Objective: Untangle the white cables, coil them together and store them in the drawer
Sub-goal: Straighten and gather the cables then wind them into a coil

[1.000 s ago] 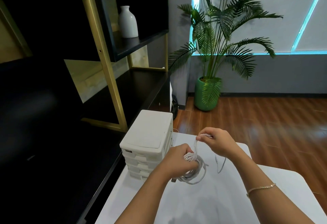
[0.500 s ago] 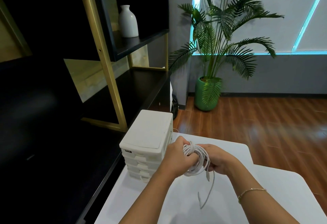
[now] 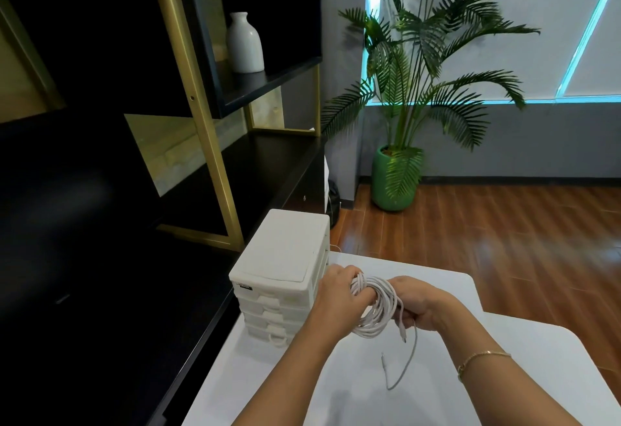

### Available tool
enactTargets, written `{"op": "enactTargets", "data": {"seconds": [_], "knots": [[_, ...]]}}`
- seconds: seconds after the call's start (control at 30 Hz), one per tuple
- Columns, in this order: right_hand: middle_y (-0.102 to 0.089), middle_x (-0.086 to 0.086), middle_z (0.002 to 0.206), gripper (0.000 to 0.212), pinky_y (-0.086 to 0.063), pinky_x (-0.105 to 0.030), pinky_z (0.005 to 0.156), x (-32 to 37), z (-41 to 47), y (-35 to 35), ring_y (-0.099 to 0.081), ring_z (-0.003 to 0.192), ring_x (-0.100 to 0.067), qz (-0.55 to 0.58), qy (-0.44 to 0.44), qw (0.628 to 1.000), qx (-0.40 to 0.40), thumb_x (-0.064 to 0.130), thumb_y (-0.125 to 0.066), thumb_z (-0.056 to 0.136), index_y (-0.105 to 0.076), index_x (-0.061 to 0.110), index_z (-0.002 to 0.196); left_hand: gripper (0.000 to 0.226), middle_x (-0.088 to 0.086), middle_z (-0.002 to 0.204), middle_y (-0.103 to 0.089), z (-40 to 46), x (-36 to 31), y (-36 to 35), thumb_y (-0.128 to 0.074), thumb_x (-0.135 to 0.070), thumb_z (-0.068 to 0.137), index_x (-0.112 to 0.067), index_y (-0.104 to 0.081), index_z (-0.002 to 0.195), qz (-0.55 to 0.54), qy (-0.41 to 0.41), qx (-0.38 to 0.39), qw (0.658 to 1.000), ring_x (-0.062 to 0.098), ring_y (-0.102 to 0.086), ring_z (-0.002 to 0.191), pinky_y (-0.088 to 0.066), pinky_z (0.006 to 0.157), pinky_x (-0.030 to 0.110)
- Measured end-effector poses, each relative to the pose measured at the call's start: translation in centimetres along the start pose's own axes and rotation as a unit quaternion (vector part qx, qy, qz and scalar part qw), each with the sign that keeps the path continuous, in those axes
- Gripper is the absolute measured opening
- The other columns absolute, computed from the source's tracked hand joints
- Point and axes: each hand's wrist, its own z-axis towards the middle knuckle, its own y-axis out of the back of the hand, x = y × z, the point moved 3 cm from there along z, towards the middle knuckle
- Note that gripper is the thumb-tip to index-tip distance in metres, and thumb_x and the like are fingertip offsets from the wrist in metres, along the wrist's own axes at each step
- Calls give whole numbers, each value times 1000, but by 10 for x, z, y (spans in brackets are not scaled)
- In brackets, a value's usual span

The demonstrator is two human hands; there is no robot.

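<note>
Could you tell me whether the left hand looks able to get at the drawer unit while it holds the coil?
Probably yes: the left hand is right beside the drawer unit with nothing between them, but its fingers grip the white cables, so it would have to let go first.

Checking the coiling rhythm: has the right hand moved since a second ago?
Yes. The right hand has dropped from above the coil and come in toward the drawer unit, now gripping the coil opposite the left hand.
</note>
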Motion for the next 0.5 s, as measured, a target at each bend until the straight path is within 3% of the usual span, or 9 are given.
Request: {"op": "enactTargets", "data": {"seconds": [0.07, 0.13, 0.23, 0.33, 0.43, 0.5], "knots": [[-45, 0, 43, 42, -28, -18, 36, -1, 0, 0, -31, 35, -8, -6, -3, 1000, 2, 7, -47, 93, -58, 10, 52, 15, -3, 93, -42, 2, 3, -2, -55, -26, 87, -13, -59, 95, 1, 1, -1, 1000, 11, -44, 80, -34, 66, 16], [-45, 0, 43, 43, -28, -18, 37, -2, 0, 1, -30, 36, -9, -2, 0, 1000, 4, 6, -49, 92, -60, 10, 51, 14, -3, 80, -45, 3, 2, -3, -54, -25, 87, -12, -54, 82, 14, -6, -4, 1000, 8, -41, 67, -32, 55, 16], [-46, -3, 48, 34, -35, -21, 43, -1, -2, 1, -32, 42, -11, -9, 10, 1000, 6, 8, -50, 93, -60, 8, 60, 18, -5, 66, -45, 5, 2, -3, -53, -25, 86, -11, -51, 75, 7, 11, 11, 1000, 9, -39, 56, -31, 45, 16], [-56, -3, 64, 24, -48, -23, 57, 3, -5, 4, -47, 56, -14, -57, 20, 998, -26, 12, -51, 94, -63, 11, 73, 22, -3, 65, -47, 6, 6, -3, -52, -24, 86, -16, -46, 67, -7, 46, 23, 999, 10, -42, 54, -34, 41, 19], [-64, -1, 89, 11, -48, -28, 76, 6, -5, 10, -58, 85, -17, -69, 76, 983, -150, 16, -56, 92, -64, 16, 85, 28, -2, 64, -46, 6, 13, -5, -51, -23, 88, -18, -40, 62, -10, 80, 26, 996, 10, -40, 52, -31, 42, 18], [-65, 0, 97, 6, -46, -27, 77, 9, -13, 11, -58, 93, -17, -48, 135, 956, -256, 20, -59, 91, -64, 16, 93, 26, -4, 62, -46, 6, 18, -5, -51, -24, 88, -13, -43, 65, -1, 91, 14, 996, 7, -40, 52, -30, 44, 18]]}}
